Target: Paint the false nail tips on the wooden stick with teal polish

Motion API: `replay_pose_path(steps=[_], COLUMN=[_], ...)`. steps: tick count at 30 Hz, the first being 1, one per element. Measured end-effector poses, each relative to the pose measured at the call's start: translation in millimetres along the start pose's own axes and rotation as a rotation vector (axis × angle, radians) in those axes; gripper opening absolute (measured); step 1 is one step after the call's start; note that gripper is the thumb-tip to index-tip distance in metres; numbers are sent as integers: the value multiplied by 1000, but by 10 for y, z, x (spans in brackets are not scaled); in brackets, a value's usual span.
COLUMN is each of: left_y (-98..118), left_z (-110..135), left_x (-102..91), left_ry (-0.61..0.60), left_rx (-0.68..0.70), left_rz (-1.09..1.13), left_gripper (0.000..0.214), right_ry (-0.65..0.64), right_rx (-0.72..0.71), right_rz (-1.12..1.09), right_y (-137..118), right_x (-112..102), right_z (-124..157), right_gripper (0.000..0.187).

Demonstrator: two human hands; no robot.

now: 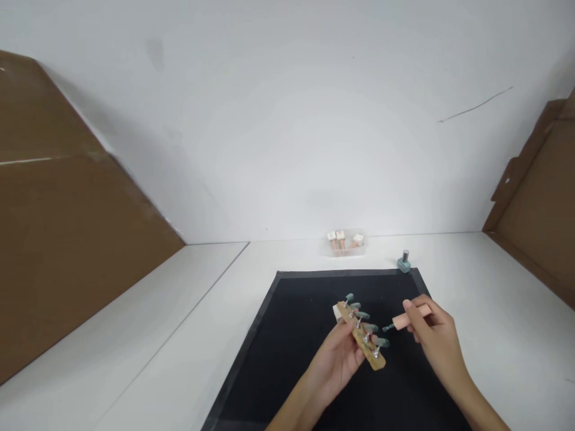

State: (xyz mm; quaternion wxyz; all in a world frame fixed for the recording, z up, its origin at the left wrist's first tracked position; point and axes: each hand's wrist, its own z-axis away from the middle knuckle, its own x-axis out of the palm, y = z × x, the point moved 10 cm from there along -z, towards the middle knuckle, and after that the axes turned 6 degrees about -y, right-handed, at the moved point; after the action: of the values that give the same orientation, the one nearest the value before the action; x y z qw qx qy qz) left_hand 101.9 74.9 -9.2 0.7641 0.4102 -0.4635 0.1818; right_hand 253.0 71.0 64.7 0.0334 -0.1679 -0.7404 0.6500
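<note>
My left hand point(339, 358) is closed around a wooden nail-tip stand point(360, 335), held tilted above the black mat. Several false nails point(369, 328) with green polish stand on small metal posts along it. Between the fingers of my right hand point(435, 338) is a nail polish brush with a peach cap point(411, 317). Its green-coated bristles point(388, 327) point left, close to the false nails; whether they touch I cannot tell. A green nail polish bottle point(404, 263) with a silver neck stands at the mat's far right corner.
Beneath both hands lies a black mat point(287, 347) on the white table point(188, 335). A clear plastic box point(345, 252) with several peach-and-white pieces sits against the white wall. Brown cardboard panels point(81, 239) rise on the left and right.
</note>
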Motion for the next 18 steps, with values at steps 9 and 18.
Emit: replay_pose_path(steps=[9,18], left_y=[33,-18], left_z=[16,18], left_x=[54,-14], left_ry=[-34,53], left_rx=[29,3], left_rz=[-52,-57], left_gripper=[32,35], right_ry=[-68,-224], right_rx=[-25,27], right_rz=[-143,-180], right_y=[-3,-15], right_x=[81,230], right_z=[7,29], right_gripper=[38,38])
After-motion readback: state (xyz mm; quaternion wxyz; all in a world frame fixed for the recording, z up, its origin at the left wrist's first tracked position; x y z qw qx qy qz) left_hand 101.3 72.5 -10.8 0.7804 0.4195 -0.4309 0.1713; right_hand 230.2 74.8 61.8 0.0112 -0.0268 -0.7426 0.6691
